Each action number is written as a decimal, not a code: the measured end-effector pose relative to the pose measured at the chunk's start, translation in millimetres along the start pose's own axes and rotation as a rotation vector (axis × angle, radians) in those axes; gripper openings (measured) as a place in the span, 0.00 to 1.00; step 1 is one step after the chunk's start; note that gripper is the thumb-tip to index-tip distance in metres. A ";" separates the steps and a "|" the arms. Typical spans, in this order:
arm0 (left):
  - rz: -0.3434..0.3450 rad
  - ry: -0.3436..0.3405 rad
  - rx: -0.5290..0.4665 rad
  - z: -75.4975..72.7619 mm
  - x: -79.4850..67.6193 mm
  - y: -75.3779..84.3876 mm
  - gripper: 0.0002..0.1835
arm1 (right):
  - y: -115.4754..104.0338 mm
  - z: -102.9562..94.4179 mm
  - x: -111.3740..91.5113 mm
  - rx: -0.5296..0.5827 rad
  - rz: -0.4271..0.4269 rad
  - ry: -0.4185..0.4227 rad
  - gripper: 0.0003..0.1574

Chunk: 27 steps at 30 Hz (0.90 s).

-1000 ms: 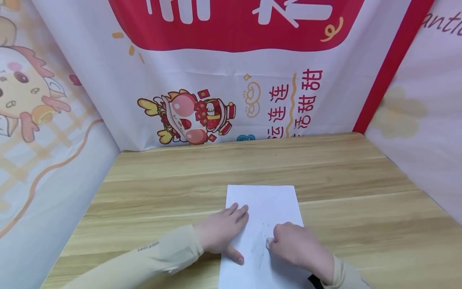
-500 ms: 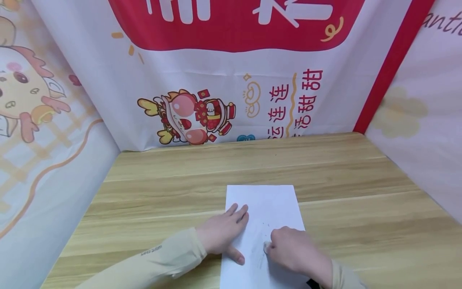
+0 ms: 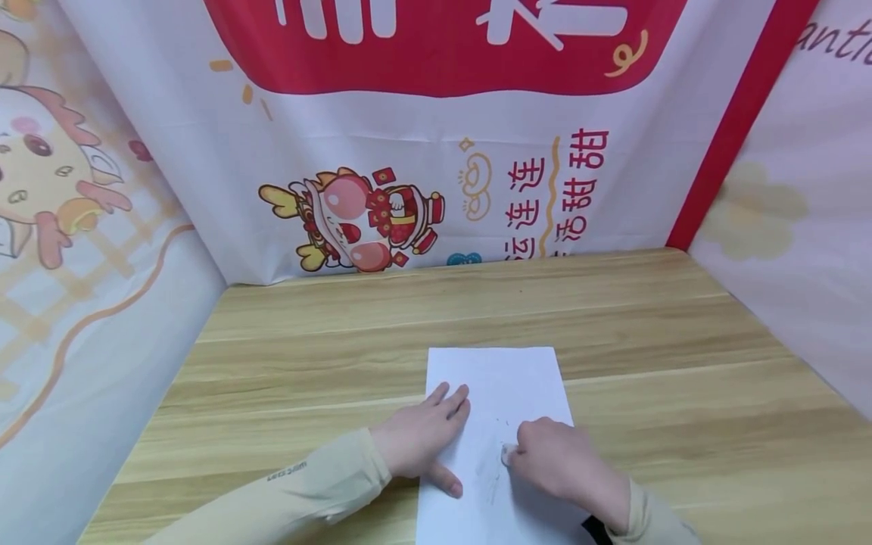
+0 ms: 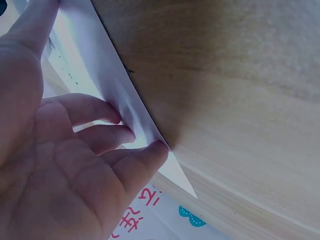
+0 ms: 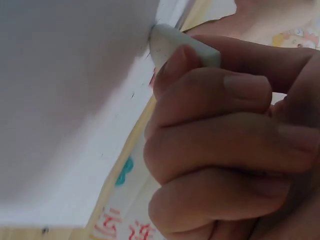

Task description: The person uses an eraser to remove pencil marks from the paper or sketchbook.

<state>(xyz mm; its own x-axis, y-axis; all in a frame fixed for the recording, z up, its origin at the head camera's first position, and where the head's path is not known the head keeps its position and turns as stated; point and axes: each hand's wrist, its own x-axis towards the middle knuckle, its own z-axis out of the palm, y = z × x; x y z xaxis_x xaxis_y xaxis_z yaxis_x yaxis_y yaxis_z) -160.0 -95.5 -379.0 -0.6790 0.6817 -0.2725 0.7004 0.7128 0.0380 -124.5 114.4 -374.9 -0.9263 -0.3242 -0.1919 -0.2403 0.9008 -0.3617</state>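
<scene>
A white sheet of paper (image 3: 504, 382) lies upright on the table in front of me, with grey smudged pencil marks (image 3: 492, 484) and a few dark crumbs near its middle. My left hand (image 3: 418, 435) presses on the paper's left side, fingers spread and thumb stretched out. In the left wrist view its fingertips (image 4: 159, 149) rest along the paper's edge. My right hand (image 3: 562, 462) pinches a white eraser (image 5: 180, 45) between thumb and index finger, the other fingers curled. The eraser's worn, rounded end meets the paper beside the smudge.
The wood-grain table (image 3: 327, 325) reaches back to a printed white and red cloth (image 3: 409, 121). More printed cloth hangs at the left and right sides. A black strap (image 3: 596, 530) shows at my right wrist.
My right hand slid the eraser slightly towards me and left, then back away and right over the paper. The left hand stays nearly where it was.
</scene>
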 end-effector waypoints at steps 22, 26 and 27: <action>0.013 0.008 0.012 10.8 -2.6 3.4 0.62 | 21.7 15.1 -1.1 -0.204 -0.447 0.125 0.20; 0.016 0.028 0.025 9.4 0.2 2.0 0.62 | 26.8 13.8 5.4 -0.285 -0.539 0.200 0.19; 0.016 0.035 0.027 8.3 1.2 1.1 0.62 | 28.0 12.1 8.7 -0.303 -0.540 0.226 0.19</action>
<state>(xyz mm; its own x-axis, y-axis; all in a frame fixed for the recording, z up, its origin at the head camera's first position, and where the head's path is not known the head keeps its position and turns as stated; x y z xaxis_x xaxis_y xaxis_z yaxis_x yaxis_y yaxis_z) -158.2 -95.3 -387.2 -0.6746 0.6985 -0.2386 0.7165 0.6974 0.0159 -135.8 133.3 -397.7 -0.6828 -0.7145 0.1526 -0.7288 0.6807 -0.0742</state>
